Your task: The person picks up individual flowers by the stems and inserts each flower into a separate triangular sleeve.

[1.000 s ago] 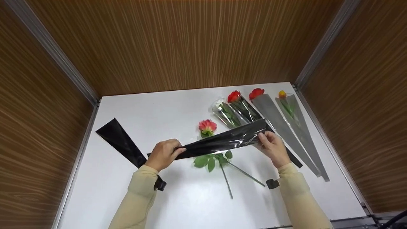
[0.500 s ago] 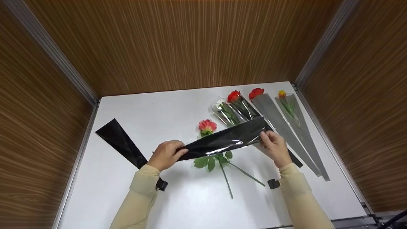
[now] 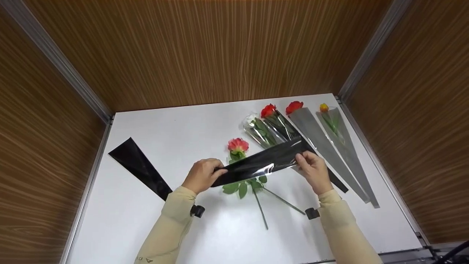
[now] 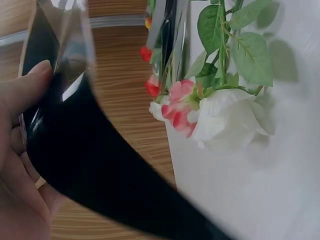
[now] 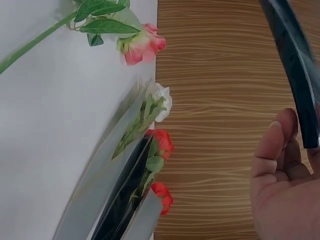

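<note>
A black glossy flower sleeve [image 3: 256,164] is held up between both hands, slanting across the middle of the head view. My left hand [image 3: 205,175] grips its lower left part, the thumb lying along the film. At the wider end, my right hand [image 3: 314,172] pinches the edge between thumb and fingers. Below the sleeve lie a pink flower [image 3: 238,145] and a white rose [image 4: 227,117], their green stems pointing toward the front. The sleeve covers the white rose in the head view. In the left wrist view, the black film bends away from the left hand.
Another black sleeve [image 3: 141,167] lies at the left, partly behind the left forearm. On the right are several wrapped flowers: a white one [image 3: 253,123], a red one [image 3: 269,110], another red one [image 3: 295,108] and an orange tulip [image 3: 324,108]. Wooden panels [image 3: 227,55] enclose the white table [image 3: 176,135].
My left hand has slid rightward, closer to the right hand, so a shorter stretch of sleeve shows between them. The right hand has barely moved. The flowers stay put.
</note>
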`<state>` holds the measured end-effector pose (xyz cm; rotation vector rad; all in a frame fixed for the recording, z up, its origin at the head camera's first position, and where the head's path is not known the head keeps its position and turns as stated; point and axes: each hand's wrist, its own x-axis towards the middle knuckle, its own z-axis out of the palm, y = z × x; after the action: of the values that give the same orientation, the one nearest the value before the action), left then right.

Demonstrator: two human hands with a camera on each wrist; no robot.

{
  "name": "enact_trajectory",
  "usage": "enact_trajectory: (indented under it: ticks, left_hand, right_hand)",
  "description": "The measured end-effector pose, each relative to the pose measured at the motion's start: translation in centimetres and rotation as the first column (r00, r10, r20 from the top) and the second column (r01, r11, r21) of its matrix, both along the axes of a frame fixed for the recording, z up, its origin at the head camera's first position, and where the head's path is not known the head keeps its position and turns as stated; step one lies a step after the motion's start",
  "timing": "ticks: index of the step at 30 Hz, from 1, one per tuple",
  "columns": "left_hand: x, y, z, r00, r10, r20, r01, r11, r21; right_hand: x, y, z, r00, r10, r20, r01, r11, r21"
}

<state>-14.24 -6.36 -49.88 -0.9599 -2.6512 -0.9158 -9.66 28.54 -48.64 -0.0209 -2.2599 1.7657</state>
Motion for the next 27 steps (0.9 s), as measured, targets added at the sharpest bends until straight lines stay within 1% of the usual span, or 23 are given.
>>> enact_trajectory:
  ticks: [2,6,9,13,15,18,21,24,27]
  left_hand:
    - [-0.1,-0.1,0.1,1.000,-0.018,-0.001,0.018,1.000,0.000]
    - [-0.4,-0.2,0.2,0.998,-0.053,0.016,0.053,0.999,0.008]
    - [-0.5,-0.4,0.3,0.997,-0.065,0.039,0.065,0.998,0.001]
    - [-0.7,-0.4,0.3,0.997,-0.070,0.039,0.070,0.997,-0.009]
    - [-0.7,-0.3,0.3,0.998,-0.063,0.025,0.063,0.998,-0.009]
    - [-0.7,0.0,0.3,0.999,-0.043,0.020,0.043,0.999,-0.006]
    - [-0.5,0.3,0.2,0.999,-0.024,0.040,0.024,1.000,0.009]
    - [-0.2,0.7,0.1,0.998,-0.023,0.055,0.021,0.999,0.037]
    - [-0.1,0.9,0.0,0.999,-0.024,0.030,0.022,0.998,0.063]
  right_hand:
    - [0.0,0.2,0.1,1.000,-0.009,-0.014,0.010,1.000,0.030]
    - [-0.1,0.4,0.2,1.000,-0.002,-0.023,0.003,0.998,0.055]
    - [-0.1,0.5,0.2,1.000,0.008,-0.021,-0.006,0.999,0.054]
    - [0.1,0.7,0.4,1.000,0.016,-0.019,-0.014,0.998,0.061]
    - [0.2,0.7,0.5,1.000,0.012,-0.023,-0.011,0.999,0.052]
    - [0.1,0.7,0.7,0.999,-0.011,-0.052,0.012,1.000,0.009]
    - [0.1,0.5,0.7,0.994,-0.054,-0.098,0.052,0.998,-0.029]
    - [0.1,0.4,0.7,0.986,-0.092,-0.142,0.087,0.995,-0.043]
    - [0.1,0.2,0.7,0.980,-0.112,-0.166,0.107,0.994,-0.035]
